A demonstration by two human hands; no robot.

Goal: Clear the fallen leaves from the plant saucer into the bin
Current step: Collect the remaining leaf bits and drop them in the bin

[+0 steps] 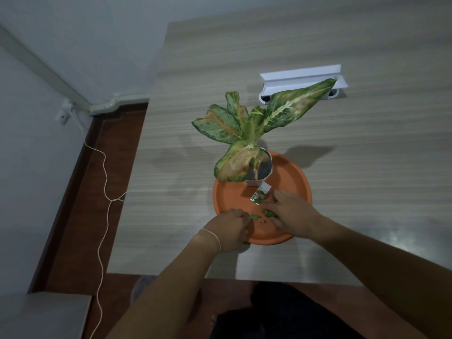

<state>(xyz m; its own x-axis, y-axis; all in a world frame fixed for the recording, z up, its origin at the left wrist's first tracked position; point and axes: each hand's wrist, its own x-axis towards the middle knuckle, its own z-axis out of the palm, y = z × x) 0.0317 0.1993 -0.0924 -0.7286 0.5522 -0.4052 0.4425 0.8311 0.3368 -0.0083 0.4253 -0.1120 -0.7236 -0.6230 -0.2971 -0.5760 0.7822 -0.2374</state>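
Note:
An orange plant saucer (291, 174) lies on the wooden table, with a white pot (259, 178) and its variegated plant (247, 128) standing in its far part. Small green leaf pieces (265, 214) lie in the near part of the saucer. My left hand (230, 230) rests on the near-left rim with its fingers curled over a leaf piece (254, 217). Reaching in from the right, my right hand (291, 215) lies flat over more leaf pieces, fingers spread. A small plant tag (260, 194) lies by the pot. No bin is in view.
A white bracket-like object (300, 79) lies on the table (195, 167) behind the plant. To the left, a white cable (104, 216) runs down across the dark red floor. A grey box corner (49, 314) sits at the bottom left.

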